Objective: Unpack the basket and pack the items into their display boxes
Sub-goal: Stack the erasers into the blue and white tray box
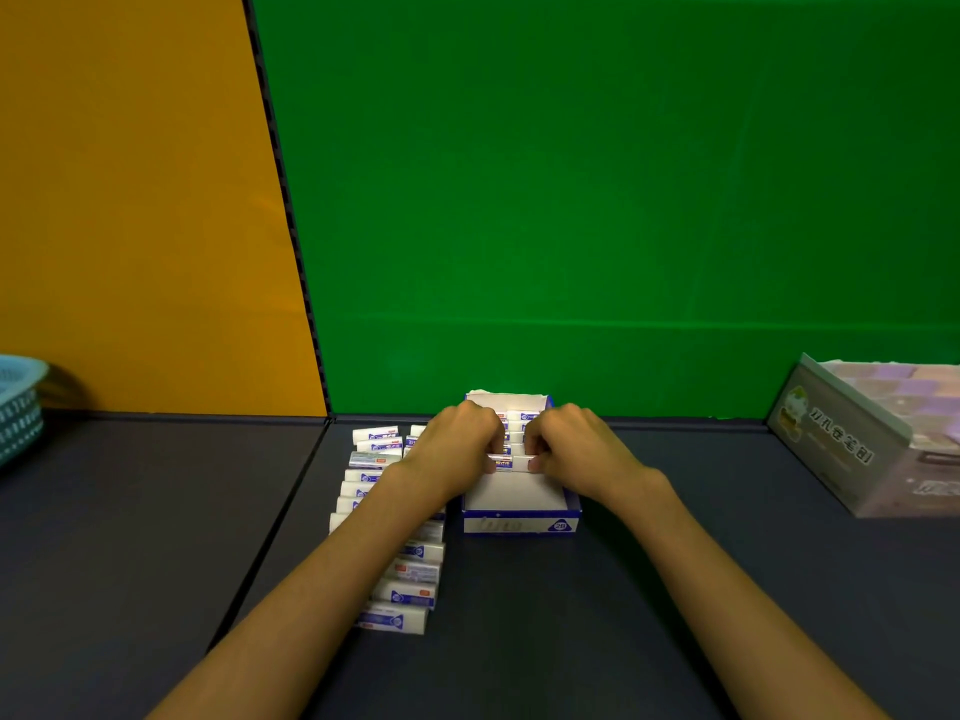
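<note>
The dark worktop (649, 589) carries everything, backed by a green and an orange wall. At its far right stands a large grey-lilac display box (852, 444), filled with pale items too blurred to name. At the far left edge sits a teal basket (18, 407), well apart from the work. In the middle lies the small blue-and-white display box (521, 514), its long axis running away from the person; erasers fill its far half in a row, and the near half shows bare white floor. Left of it, loose erasers (402, 597) lie in rows, partly under the left forearm. Both hands meet over the box: the left hand (457, 449) and right hand (571, 444) each pinch an end of one eraser (511, 464), held crosswise to the box, just in front of the packed row. Its slot seems directly below, equally near both hands.
</note>
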A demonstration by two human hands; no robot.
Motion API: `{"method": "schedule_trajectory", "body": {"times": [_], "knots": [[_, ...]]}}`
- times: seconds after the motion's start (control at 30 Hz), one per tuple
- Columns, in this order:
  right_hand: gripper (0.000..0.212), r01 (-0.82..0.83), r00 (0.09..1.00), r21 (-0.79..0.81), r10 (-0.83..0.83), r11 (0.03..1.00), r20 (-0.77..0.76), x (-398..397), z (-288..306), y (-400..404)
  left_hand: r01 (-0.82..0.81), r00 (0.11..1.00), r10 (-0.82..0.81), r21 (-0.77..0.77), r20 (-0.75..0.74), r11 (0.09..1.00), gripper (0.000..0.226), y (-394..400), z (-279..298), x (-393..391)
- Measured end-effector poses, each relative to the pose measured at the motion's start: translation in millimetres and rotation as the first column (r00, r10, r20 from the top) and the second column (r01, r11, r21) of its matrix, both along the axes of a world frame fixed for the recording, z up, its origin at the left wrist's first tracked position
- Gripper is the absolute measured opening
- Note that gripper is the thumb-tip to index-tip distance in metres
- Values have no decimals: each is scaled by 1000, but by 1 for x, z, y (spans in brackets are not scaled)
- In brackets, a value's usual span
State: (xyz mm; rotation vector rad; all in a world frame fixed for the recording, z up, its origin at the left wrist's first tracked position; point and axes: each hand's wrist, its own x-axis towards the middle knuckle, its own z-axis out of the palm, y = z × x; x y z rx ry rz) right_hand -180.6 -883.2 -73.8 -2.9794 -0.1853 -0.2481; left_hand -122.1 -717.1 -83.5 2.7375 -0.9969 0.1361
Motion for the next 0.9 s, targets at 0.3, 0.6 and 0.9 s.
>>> {"method": "schedule_trajectory", "body": {"times": [0.3, 0.6, 0.9], "knots": [[14, 19, 1000, -5, -19, 1000, -9, 2, 0, 3, 9, 999, -10, 23, 38, 1000, 18, 1, -1, 0], [13, -1, 998, 76, -3, 997, 64, 5, 6, 14, -7, 982, 30, -125, 186, 992, 26, 54, 20, 4], [15, -192, 975, 129, 173, 973, 140, 25, 8, 75, -91, 996, 90, -25, -18, 996, 19, 133, 11, 15]]}}
